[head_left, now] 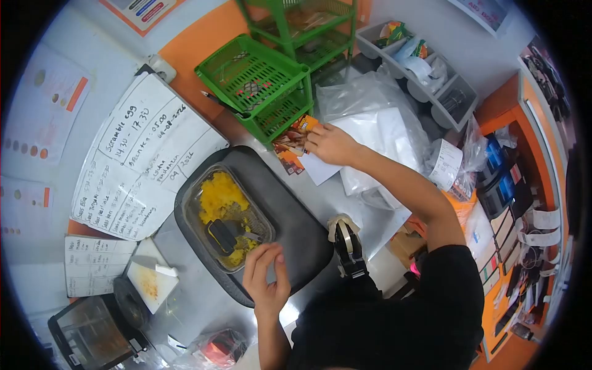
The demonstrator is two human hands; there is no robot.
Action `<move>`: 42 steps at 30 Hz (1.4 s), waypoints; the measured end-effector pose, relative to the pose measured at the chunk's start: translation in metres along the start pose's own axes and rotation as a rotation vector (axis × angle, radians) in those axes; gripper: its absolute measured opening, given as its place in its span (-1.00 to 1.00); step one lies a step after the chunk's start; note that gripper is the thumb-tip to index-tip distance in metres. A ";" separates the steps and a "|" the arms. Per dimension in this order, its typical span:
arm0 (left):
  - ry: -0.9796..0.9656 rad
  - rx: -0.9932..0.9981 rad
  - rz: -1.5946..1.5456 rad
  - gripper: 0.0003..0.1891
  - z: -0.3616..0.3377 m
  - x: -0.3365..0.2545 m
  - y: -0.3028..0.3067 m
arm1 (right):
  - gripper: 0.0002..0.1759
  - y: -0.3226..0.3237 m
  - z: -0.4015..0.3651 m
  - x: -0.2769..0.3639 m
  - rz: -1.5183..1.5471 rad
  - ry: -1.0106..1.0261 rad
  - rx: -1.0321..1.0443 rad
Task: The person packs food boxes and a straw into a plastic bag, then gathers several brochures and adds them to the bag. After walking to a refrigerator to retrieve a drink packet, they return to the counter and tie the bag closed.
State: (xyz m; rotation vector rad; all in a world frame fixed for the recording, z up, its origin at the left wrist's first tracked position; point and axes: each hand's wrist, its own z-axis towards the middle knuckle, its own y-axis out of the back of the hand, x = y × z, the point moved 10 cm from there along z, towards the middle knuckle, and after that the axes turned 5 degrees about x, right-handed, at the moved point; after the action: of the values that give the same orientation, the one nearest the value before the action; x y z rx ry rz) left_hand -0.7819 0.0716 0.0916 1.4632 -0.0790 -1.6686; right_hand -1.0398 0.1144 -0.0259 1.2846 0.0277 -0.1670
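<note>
Black shirt (394, 314), steel counter (303, 196), white wall (422, 18)

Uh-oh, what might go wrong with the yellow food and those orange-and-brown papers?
The left hand looks close to the container of yellow food, so it might bump it. The right hand is at the orange-and-brown papers, which might slide or crease. The black tape dispenser looks close to the shirt, so leaning might knock it.

Paper leaflets (287, 152), shiny metal counter (303, 200)
</note>
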 end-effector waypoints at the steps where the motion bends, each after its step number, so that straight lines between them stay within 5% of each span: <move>1: -0.051 0.011 0.101 -0.78 0.003 -0.003 -0.004 | -0.86 0.012 0.000 0.012 0.045 0.009 0.019; 4: -0.124 0.044 0.281 -0.51 0.017 -0.021 -0.020 | -0.75 0.084 -0.006 0.058 0.386 -0.046 0.053; 6: -0.130 0.072 0.360 -0.32 0.014 -0.029 -0.041 | -0.72 0.113 -0.009 0.083 1.172 -0.277 0.133; 9: -0.107 0.031 -0.106 -0.07 -0.006 -0.012 -0.064 | -0.78 0.117 -0.011 0.122 1.807 -0.306 0.110; 12: 0.465 0.042 -0.708 -0.33 -0.036 0.048 -0.076 | -0.82 0.076 -0.011 0.131 2.249 -0.529 0.243; 14: 0.522 -0.060 -0.732 -0.48 -0.058 0.080 -0.068 | -0.72 0.038 0.002 0.087 2.015 -0.408 -0.016; 16: 0.573 -0.170 -0.757 -0.62 -0.073 0.096 -0.054 | -0.61 -0.016 0.009 0.021 0.968 -0.394 0.022; 18: 0.638 -0.152 -0.682 -0.78 -0.075 0.098 -0.044 | -0.55 -0.059 0.009 -0.020 0.534 -0.523 0.211; 21: 0.650 -0.167 -0.659 -0.81 -0.078 0.094 -0.031 | -0.52 -0.069 0.017 -0.025 0.132 -0.458 0.058; 26: 0.693 -0.240 -0.656 -0.84 -0.087 0.094 -0.013 | -0.45 -0.090 0.013 -0.010 0.320 -0.396 0.147; 29: 0.697 -0.283 -0.661 -0.85 -0.089 0.095 -0.007 | -0.58 -0.081 -0.003 -0.021 0.420 -0.504 0.124; 31: 0.667 -0.299 -0.660 -0.84 -0.091 0.097 -0.006 | -0.73 -0.081 -0.002 -0.018 0.323 -0.350 0.093; 38: 0.650 -0.273 -0.628 -0.82 -0.096 0.097 -0.003 | -0.80 -0.074 -0.001 -0.002 0.172 -0.170 0.273; 40: 0.667 -0.271 -0.627 -0.82 -0.094 0.092 0.000 | -0.81 -0.044 -0.004 -0.008 0.243 -0.197 0.029; 42: 0.651 -0.276 -0.622 -0.80 -0.093 0.091 0.001 | -0.80 -0.035 -0.006 -0.017 0.373 -0.206 0.020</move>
State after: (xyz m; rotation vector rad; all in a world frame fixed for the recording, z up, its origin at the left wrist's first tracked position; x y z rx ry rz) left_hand -0.6970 0.0580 -0.0056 1.8416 1.0099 -1.4780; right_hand -1.0608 0.1126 -0.0593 1.2644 -0.3881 0.0222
